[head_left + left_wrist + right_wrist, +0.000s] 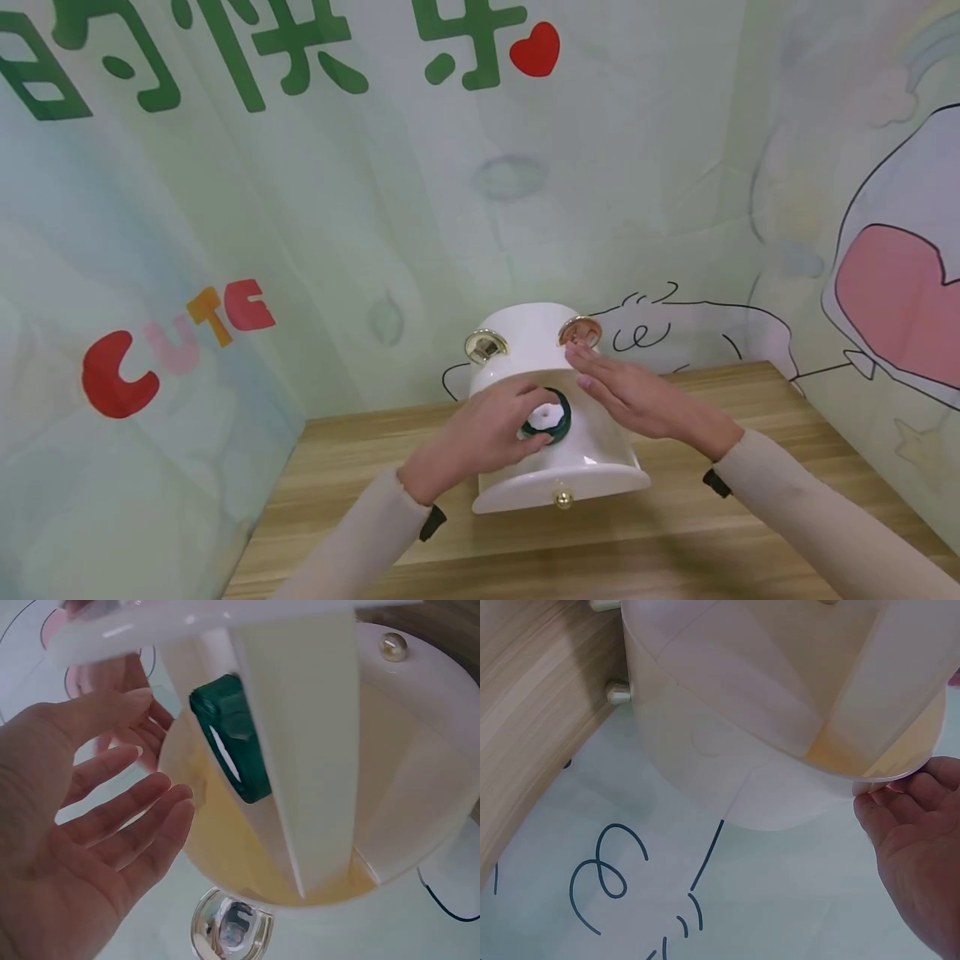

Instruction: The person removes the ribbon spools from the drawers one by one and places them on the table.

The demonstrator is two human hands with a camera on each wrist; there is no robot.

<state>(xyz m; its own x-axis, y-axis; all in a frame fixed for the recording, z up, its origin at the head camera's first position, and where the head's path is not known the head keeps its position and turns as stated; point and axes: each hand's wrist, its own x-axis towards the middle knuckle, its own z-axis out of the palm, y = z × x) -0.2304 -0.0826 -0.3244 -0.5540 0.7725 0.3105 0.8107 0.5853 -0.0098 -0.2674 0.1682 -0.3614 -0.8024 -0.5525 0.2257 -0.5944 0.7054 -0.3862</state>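
Wood [352, 467] lies under the white box [528, 337] as we look from the head camera. We see two gold discs [583, 332] at the box's far end and a gold knob [562, 498] on its near edge. Over the box, the left hand [491, 427] has thumb and fingers arched about a green roll [559, 429]; the right hand [637, 400], fingers straight, is just beside the box's right disc.

From the left wrist, we find the roll beside a pale panel [304, 750] at the box's mouth, the left hand loose and apart from it.

From the right wrist, we see relaxed right fingertips at the box's rim; whether they touch, we cannot tell.
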